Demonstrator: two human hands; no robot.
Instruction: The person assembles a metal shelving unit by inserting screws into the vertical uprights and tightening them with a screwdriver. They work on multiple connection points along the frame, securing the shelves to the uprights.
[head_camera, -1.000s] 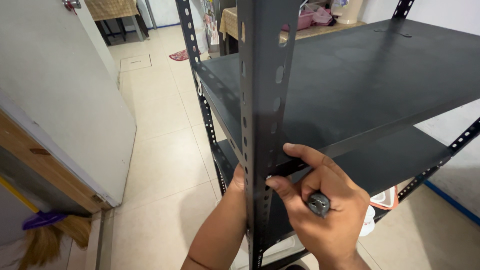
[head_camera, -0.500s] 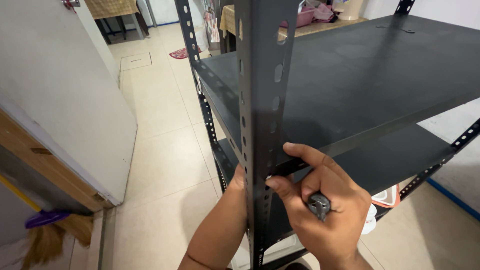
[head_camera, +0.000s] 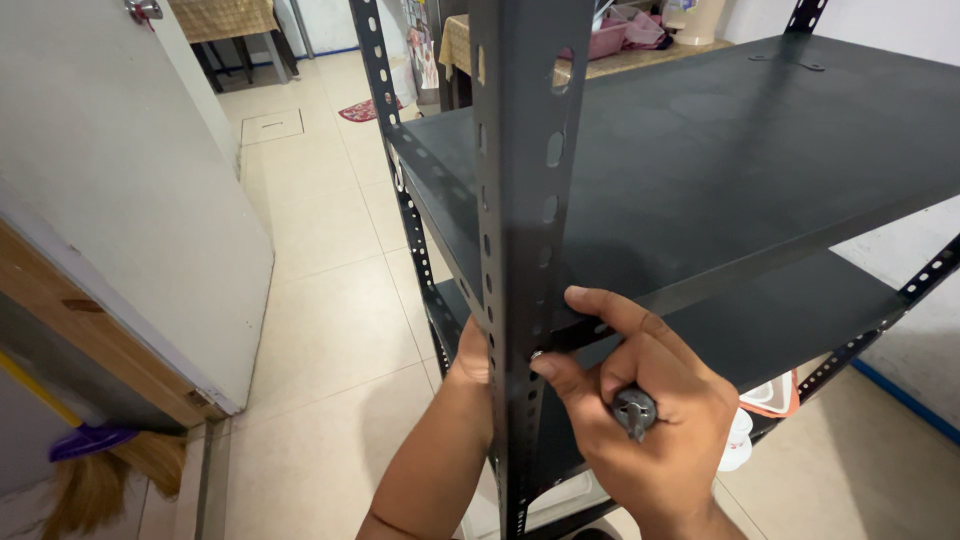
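Right hand (head_camera: 650, 430) low in the frame, fingers (head_camera: 620, 315) curled shut around a small grey metal tool (head_camera: 635, 412), only its rounded end showing between the knuckles. Forefinger stretched forward, its tip against a small bolt head (head_camera: 537, 355) seated in one hole of the dark grey perforated steel corner post (head_camera: 520, 250). Thumb laid across the front edge of the dark grey flat metal shelf board (head_camera: 700, 170), right where that board meets the post.

Left hand (head_camera: 472, 352) reaching up behind the same post, mostly hidden by it; only the wrist and the heel of the palm showing, pressed close to the back of the post at the height of the bolt. Impossible to tell whether those hidden fingers are open or closed, or whether anything sits in them.

Post upright, running from the top of the frame to the bottom, slotted holes along both faces. A second shelf board (head_camera: 800, 320) of the same dark metal below the first, a white plastic container with an orange rim (head_camera: 765, 400) peeking out beneath it.

Pale beige tiled floor (head_camera: 320, 300) under the rack. White door panel (head_camera: 120, 180) to the left, a purple-headed straw broom (head_camera: 90, 470) leaning at the lower left corner. Pink basket (head_camera: 610, 38) on a distant surface beyond the rack.
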